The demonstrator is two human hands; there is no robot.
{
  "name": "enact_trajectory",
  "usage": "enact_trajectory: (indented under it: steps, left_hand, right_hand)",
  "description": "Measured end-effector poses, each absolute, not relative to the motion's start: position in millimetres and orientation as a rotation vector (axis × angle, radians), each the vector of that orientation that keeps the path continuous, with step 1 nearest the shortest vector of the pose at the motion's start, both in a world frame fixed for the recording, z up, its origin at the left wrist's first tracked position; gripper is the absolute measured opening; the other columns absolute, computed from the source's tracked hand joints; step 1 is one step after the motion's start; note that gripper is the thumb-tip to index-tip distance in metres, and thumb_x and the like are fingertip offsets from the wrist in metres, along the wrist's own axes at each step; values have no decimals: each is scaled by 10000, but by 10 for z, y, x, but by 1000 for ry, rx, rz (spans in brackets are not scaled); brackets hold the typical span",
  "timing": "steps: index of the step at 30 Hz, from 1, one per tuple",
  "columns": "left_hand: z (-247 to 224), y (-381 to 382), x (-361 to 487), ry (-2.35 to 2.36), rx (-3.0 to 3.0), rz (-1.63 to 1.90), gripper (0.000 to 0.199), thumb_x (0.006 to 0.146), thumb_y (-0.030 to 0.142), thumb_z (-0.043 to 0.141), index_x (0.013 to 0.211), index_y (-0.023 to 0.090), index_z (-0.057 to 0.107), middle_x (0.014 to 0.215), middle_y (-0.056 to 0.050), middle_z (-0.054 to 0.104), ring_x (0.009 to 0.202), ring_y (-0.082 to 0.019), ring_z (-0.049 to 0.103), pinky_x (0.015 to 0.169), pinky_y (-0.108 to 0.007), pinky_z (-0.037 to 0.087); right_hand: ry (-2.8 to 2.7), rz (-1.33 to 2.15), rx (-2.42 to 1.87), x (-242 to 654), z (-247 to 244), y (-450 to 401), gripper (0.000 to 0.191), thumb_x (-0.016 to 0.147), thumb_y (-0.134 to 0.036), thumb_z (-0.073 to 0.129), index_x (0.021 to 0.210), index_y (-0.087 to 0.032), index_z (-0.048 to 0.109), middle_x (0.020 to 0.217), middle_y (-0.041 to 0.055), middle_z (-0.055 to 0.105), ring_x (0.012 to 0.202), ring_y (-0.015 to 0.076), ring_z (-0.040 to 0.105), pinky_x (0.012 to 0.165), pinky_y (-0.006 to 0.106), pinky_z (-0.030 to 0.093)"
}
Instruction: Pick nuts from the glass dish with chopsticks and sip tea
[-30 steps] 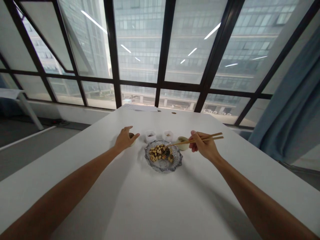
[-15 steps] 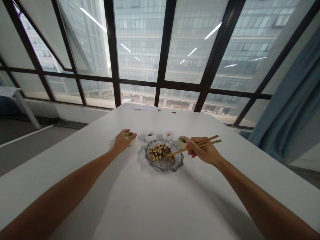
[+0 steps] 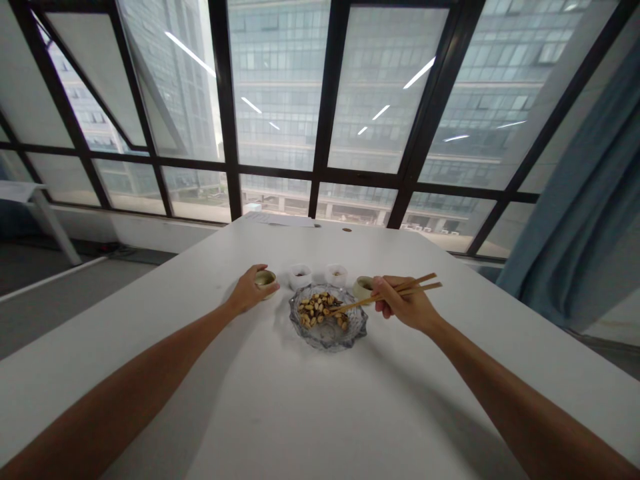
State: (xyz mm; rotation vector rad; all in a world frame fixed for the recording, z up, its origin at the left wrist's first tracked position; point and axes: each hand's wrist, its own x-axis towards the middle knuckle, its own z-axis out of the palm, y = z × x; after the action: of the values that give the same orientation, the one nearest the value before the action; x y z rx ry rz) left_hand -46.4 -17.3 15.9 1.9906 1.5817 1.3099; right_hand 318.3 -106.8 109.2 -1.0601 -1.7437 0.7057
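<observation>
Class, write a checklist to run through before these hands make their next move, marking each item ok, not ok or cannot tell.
1. Left hand steadying the left cup: ok, fingers around its side.
2. Right hand holding the chopsticks: ok.
3. Chopstick tips clear of the glass dish: not ok, they are in among the nut-like pieces.
4. A piece pinched between the tips: cannot tell, too small.
5. Both white containers upright behind the dish: ok.
</observation>
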Motion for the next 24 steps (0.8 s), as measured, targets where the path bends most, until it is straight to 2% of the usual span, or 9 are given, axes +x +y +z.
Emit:
enact_trajectory:
  steps: [7,12,16,24]
  left_hand:
    - [153,-218,-472,1449,2271,1266,827,630,484,841,1319,185,497,1303,-143,638,1172,-295,643,1045,-465,511]
    - [186,-294,-438,1359,2542,1202,751,676,375,839,1336,231,511,1332,-123,606,1264,-308,571,1103,-488,476]
    - [204,-325,-426,1317,2621,1193,722,726,388,819,1358,239,504,1338,-124,592,1281,-307,546,1109,-490,473]
    - [194,-318,-431,1325,2651,1192,692,730,405,811,1335,234,522,1313,-129,611,1260,-313,560,1095,-494,480]
  right_hand:
    - [-1153,998,-958,3116,720,-816,583,626,-751,761,574,-195,593,373,0,549,270,111,436,266,222,331]
    - [-1081,1070,-965,3138,437,-713,528,718,-723,698,606,-228,556,388,-3,551,271,130,449,260,240,330]
    - [-1066,1063,-964,3154,329,-739,517,744,-726,667,619,-236,560,395,2,552,272,141,449,266,262,349]
    - [-954,1073,-979,3124,266,-817,498,724,-705,696,609,-240,560,398,7,552,287,144,447,270,264,349]
